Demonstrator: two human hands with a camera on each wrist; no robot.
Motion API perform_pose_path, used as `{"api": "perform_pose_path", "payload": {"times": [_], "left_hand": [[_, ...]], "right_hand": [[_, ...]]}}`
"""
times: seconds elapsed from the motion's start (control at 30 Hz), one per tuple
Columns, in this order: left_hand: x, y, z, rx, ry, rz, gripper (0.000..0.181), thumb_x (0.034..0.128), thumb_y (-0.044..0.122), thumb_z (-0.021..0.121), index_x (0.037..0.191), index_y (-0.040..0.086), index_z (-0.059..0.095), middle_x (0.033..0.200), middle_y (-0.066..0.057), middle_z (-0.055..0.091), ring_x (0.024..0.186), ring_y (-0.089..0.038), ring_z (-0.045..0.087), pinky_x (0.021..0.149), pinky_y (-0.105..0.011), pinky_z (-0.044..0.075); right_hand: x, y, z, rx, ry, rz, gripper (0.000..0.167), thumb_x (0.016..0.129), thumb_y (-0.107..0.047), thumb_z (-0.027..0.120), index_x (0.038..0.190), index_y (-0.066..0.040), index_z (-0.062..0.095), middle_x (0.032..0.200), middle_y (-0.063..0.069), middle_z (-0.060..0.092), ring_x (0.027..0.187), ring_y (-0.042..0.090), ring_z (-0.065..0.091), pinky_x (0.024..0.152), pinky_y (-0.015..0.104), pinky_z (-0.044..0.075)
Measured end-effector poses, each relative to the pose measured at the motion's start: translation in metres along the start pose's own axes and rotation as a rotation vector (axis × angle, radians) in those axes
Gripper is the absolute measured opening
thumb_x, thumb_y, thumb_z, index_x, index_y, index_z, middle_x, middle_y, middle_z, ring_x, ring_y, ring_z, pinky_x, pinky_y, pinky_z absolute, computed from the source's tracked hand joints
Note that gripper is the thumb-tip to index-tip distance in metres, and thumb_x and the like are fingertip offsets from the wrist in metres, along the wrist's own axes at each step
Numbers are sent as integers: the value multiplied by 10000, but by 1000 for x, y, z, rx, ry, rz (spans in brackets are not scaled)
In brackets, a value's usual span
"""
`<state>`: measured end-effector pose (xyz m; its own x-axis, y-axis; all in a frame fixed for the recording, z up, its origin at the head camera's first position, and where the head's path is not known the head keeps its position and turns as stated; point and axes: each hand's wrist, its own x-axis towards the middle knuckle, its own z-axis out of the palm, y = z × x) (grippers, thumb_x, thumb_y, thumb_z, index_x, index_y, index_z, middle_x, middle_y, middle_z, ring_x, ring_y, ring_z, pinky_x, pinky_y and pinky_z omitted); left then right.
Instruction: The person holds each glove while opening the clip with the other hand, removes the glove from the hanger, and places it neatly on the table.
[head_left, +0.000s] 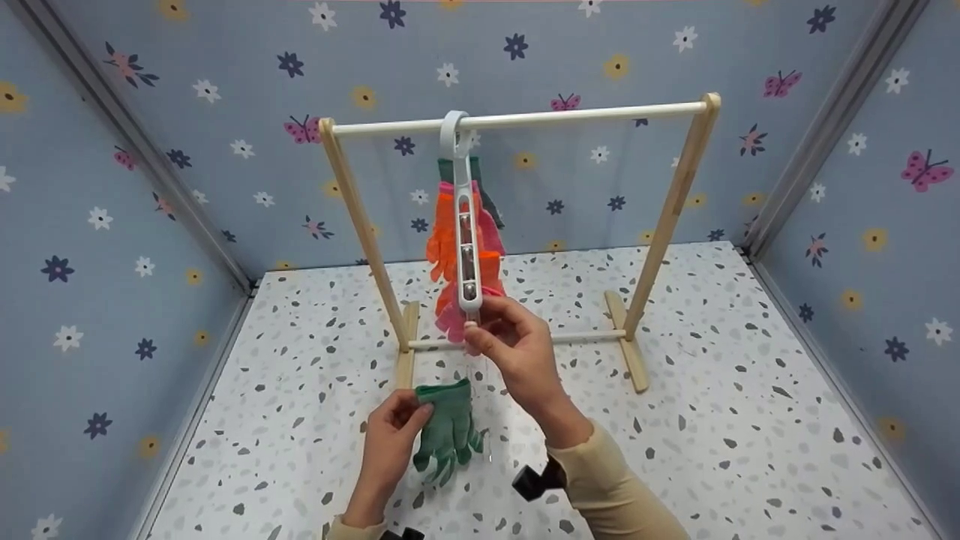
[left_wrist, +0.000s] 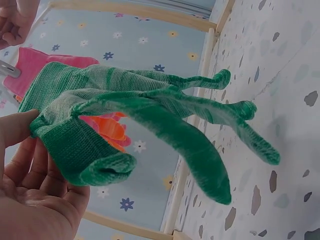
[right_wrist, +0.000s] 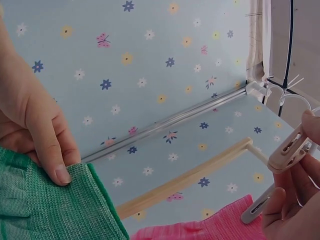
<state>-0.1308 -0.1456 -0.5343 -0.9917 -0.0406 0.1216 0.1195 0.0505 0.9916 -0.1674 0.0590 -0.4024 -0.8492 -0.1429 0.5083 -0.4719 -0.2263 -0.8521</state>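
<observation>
A green knit glove (head_left: 446, 424) hangs from my left hand (head_left: 390, 435), which pinches its cuff between thumb and fingers. In the left wrist view the glove's fingers (left_wrist: 200, 150) dangle loose. My right hand (head_left: 517, 360) is at the near end of a white clip hanger (head_left: 463, 176), above and to the right of that glove. The right wrist view shows it pinching a pale clip (right_wrist: 287, 150). Beside this, another clip (right_wrist: 257, 205) grips a pink glove (right_wrist: 220, 222). Orange gloves (head_left: 444, 232) and a dark green glove (head_left: 491, 206) also hang under the hanger.
The hanger hooks over the white rod (head_left: 585, 116) of a wooden rack (head_left: 671, 217). The rack stands on a speckled white surface (head_left: 720, 420). Flower-patterned panels (head_left: 832, 157) enclose the back and sides. A lower rod (head_left: 589, 337) joins the rack's feet.
</observation>
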Motion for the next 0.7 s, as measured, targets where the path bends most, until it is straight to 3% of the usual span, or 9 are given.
{"api": "perform_pose_path", "payload": {"times": [0.2, 0.47, 0.7], "left_hand": [[0, -3, 2, 3, 10, -35, 176, 935, 104, 700, 1072, 3, 656, 976, -122, 662, 812, -207, 604, 719, -283, 513], [-5, -11, 6, -41, 3, -74, 188, 933, 74, 695, 1057, -41, 613, 965, -128, 626, 812, -188, 588, 728, -282, 513], [-7, -12, 9, -25, 2, -117, 202, 930, 72, 692, 1086, -42, 629, 991, -133, 658, 843, -206, 619, 762, -296, 521]], "right_hand": [[1, -1, 1, -5, 7, 2, 320, 918, -84, 709, 1208, 31, 637, 1045, 155, 627, 815, 250, 578, 703, 297, 540], [1, -3, 0, -9, 15, -7, 309, 915, -65, 710, 1198, 35, 641, 1032, 193, 622, 808, 241, 579, 699, 294, 542], [0, -2, -1, -4, 5, -22, 318, 923, -86, 705, 1205, 43, 635, 1043, 186, 623, 815, 241, 577, 715, 301, 552]]}}
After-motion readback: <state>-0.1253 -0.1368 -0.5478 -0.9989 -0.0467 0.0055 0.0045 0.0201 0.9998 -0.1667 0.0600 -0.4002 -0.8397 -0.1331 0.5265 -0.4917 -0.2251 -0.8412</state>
